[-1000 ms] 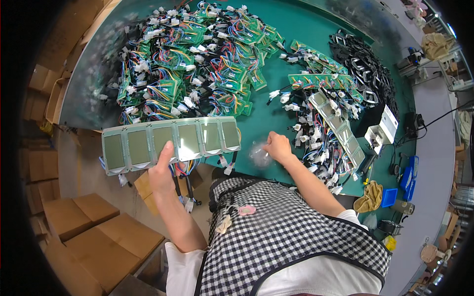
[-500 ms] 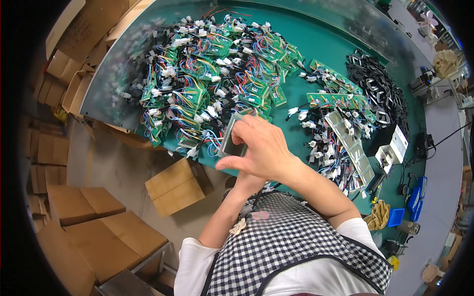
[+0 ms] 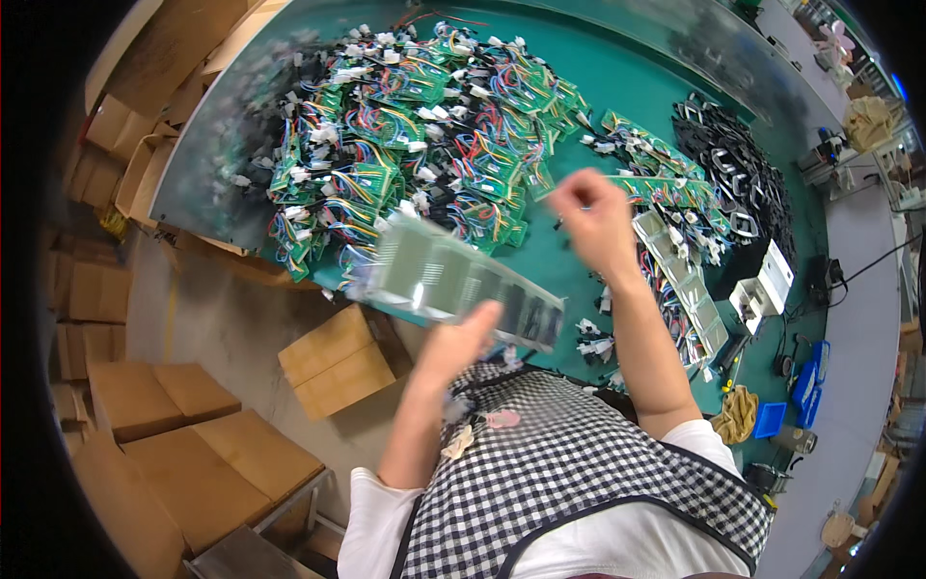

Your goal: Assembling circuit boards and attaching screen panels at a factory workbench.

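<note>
My left hand (image 3: 455,349) grips a long strip of grey display panels (image 3: 439,275) by its near edge, thumb on top. The strip is tilted and a little blurred, with wires under its left end. My right hand (image 3: 600,220) is raised to the right of the strip, apart from it. Its fingers are pinched together and smeared by motion; anything in them is too faint to make out. Just beyond that hand lies a green circuit board strip (image 3: 675,192) with white connectors. Another row of grey display panels (image 3: 687,280) rests on wired boards to the right.
Many wired green circuit boards (image 3: 386,125) cover the left of the green table (image 3: 617,77). Black plastic frames (image 3: 738,174) are heaped at the right, near a white device (image 3: 767,289). Blue trays (image 3: 770,421) sit at the right edge. Cardboard boxes (image 3: 338,359) stand on the floor at left.
My hands have parted. The right hand has moved away to the right, while the left has turned the display strip so that its panel face shows.
</note>
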A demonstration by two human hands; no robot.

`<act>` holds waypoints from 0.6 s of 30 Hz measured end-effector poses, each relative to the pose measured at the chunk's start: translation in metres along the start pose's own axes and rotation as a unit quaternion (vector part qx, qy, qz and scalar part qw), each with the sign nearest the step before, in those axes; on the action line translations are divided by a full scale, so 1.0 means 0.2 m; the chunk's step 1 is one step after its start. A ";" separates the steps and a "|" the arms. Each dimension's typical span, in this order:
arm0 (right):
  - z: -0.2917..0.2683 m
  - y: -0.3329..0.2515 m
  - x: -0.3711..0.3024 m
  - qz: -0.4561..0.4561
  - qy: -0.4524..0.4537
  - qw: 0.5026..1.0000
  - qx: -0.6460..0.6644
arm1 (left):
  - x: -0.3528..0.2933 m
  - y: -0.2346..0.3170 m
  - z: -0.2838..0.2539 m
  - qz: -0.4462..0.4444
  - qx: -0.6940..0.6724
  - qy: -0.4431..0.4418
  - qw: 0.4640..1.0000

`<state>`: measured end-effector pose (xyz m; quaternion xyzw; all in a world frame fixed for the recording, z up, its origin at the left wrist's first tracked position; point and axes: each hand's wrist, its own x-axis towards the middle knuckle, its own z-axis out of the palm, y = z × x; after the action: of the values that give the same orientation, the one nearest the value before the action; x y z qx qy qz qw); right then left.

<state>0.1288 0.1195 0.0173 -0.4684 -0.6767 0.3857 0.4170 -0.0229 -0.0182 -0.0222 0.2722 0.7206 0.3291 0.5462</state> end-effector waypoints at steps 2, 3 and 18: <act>-0.05 0.31 -0.06 -0.090 0.095 0.971 -0.198 | -0.03 0.09 -0.15 0.013 -0.033 0.110 0.993; -0.01 0.46 -0.16 -0.146 0.070 0.947 -0.279 | -0.05 0.13 -0.23 0.043 -0.090 0.145 0.984; -0.21 0.34 -0.33 0.463 -0.269 0.677 0.504 | 0.05 0.53 -0.20 0.559 0.197 -0.260 0.762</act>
<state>0.2024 0.0798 -0.0441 -0.3163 -0.1594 0.9217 0.1579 -0.0607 0.0497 0.0619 0.8035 0.3197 0.3435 0.3664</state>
